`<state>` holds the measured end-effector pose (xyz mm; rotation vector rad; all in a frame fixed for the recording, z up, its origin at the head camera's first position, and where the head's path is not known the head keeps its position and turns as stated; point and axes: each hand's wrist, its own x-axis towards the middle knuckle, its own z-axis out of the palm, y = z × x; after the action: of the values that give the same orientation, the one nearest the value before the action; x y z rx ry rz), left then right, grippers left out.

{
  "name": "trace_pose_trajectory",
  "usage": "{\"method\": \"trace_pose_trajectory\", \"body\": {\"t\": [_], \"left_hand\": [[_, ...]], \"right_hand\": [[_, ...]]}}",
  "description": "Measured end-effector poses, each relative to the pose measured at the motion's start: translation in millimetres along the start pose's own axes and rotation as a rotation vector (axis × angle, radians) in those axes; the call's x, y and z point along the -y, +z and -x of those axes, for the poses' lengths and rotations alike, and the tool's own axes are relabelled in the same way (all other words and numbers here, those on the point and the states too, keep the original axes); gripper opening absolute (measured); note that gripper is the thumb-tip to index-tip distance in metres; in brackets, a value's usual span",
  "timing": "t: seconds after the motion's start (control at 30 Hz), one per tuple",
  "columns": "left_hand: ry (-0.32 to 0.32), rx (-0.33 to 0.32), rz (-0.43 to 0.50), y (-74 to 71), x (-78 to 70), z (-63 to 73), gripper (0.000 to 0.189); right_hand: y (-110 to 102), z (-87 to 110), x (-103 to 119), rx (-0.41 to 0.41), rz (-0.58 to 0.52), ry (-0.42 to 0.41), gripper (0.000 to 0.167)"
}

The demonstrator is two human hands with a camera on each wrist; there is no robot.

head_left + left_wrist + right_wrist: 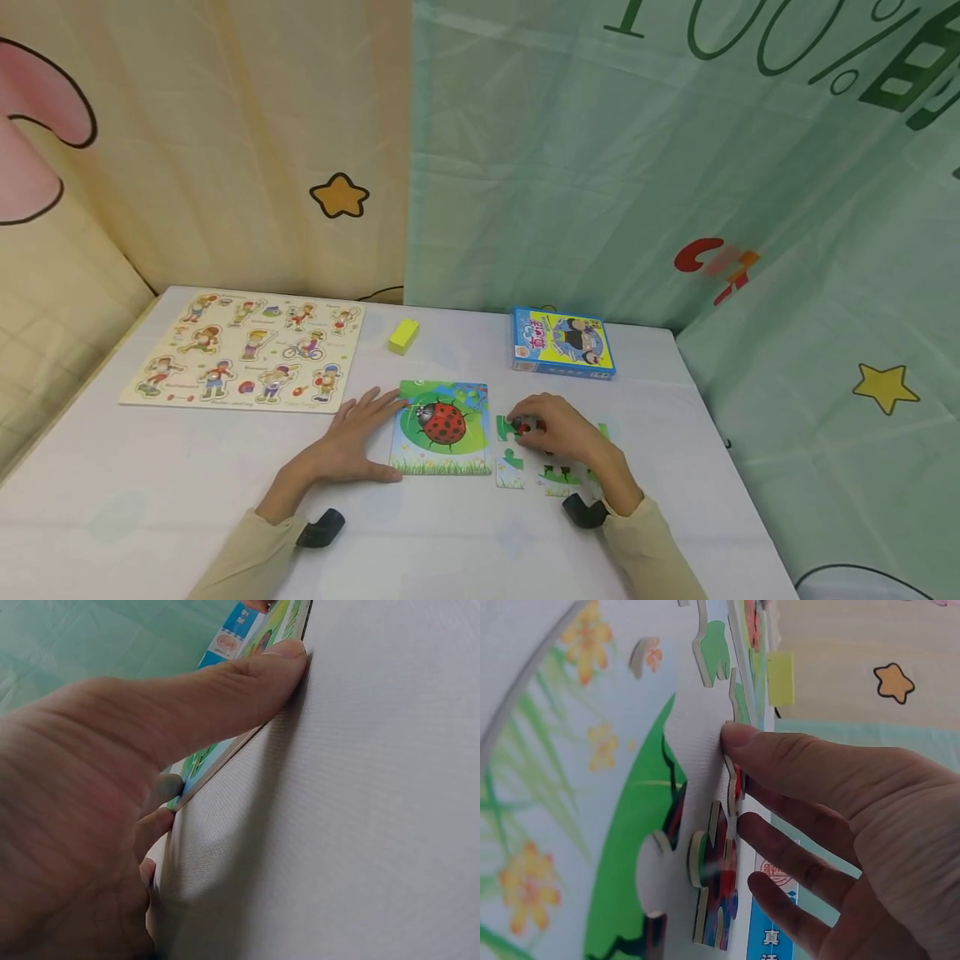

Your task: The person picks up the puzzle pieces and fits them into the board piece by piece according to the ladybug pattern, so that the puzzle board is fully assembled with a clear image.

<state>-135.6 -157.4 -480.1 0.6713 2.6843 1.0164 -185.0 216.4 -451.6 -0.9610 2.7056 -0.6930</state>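
Observation:
A square ladybug picture board (442, 423) lies at the middle of the white table. Against its left side rests my left hand (348, 442), fingers spread, with the thumb at the lower left corner. To the right of the board, my right hand (566, 429) pinches a red and dark puzzle piece (527, 424) between thumb and fingers, low over the tabletop. Beneath and around that hand lie loose puzzle pieces (511, 472), green and pale blue with grass and flowers, partly hidden by it. In the right wrist view, a red and black piece (718, 885) lies below the fingertips.
A wooden board with sports figures (251, 350) lies at the back left. Behind the ladybug board sits a yellow block (403, 336). A blue and yellow box (562, 342) is at the back right. Printed curtains (540, 167) hang behind the table.

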Motion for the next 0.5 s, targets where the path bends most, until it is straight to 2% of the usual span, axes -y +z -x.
{"method": "trace_pose_trajectory", "body": {"t": [0.23,0.5], "left_hand": [[0.0,0.0,0.008,1.5,0.8,-0.1,0.106],[-0.003,-0.01,0.016,-0.6,-1.9,0.7,0.106]], "right_hand": [[-0.6,-0.3,0.6,-0.002,-0.014,0.004,0.025],[-4.1,-2.0,2.7,-0.028,-0.024,-0.032,0.024]]}}
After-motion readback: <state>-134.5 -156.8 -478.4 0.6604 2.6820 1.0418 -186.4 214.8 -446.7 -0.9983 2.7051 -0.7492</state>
